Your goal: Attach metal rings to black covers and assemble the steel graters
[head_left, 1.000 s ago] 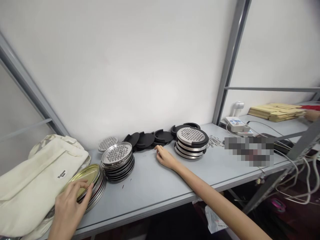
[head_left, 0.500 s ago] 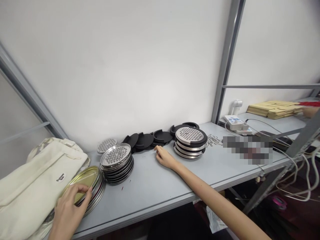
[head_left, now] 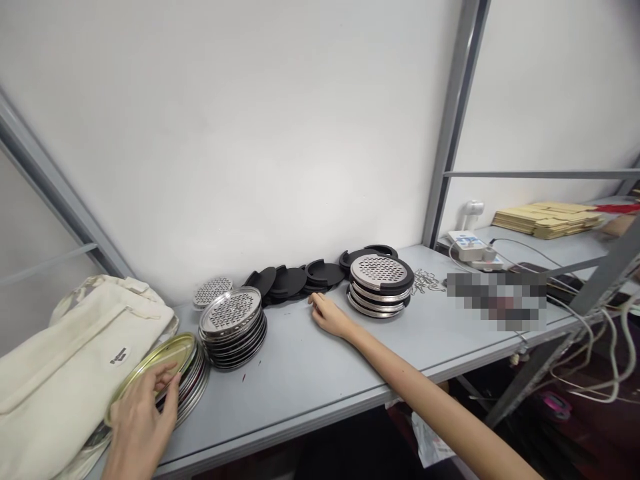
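A bare strip of grey tabletop [head_left: 285, 360] gives passage between the left perforated stack [head_left: 234, 330] and the right forearm [head_left: 410, 380] — the forearm slants over the front edge. Black holders [head_left: 289, 283] close off the back along the wall [head_left: 275, 133]; a cream bag [head_left: 70, 360] crowds the outer side of the left hand [head_left: 143, 407].

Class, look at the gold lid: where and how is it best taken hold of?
Probably by its near-right rim, coming from above and the right, thumb at the outer edge, fingers over the face. The gold lid is a flat disc atop a stack, with a raised rim to pinch. The bag crowds its left; the left hand is at the near side.
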### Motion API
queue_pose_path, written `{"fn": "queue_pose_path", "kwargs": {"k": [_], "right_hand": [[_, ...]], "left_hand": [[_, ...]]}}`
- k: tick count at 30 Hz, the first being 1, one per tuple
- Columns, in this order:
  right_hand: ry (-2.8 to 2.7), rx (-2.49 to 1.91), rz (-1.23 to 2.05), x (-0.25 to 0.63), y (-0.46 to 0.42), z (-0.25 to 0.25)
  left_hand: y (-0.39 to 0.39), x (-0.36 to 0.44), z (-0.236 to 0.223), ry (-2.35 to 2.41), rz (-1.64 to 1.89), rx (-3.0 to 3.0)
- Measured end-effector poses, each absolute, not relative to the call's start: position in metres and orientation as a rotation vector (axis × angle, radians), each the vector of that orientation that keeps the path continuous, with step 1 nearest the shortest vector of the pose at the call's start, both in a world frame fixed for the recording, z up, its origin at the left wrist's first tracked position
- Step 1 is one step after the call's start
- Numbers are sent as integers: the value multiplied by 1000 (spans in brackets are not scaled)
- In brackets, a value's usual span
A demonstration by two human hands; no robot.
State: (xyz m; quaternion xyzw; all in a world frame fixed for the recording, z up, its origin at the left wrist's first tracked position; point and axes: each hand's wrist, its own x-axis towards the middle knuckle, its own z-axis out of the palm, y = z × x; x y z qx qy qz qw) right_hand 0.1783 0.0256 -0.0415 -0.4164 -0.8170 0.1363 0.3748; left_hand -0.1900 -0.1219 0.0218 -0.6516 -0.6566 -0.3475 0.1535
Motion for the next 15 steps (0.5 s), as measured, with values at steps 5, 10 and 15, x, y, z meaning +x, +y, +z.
{"fn": "queue_pose_path", "kwargs": {"k": [5,10,15], "right_hand": [[-2091,-1065,354,178,26,-41],[-2090,-1061,351,178,26,-42],[-2094,-1060,358,178,27,-42]], "left_hand": [[-122,-188,27,-1985,-1022,-1838],[-126,-185,33,-2158,-1049,-1745],[-134,-181,41,-2158,-1036,-1745]]}}
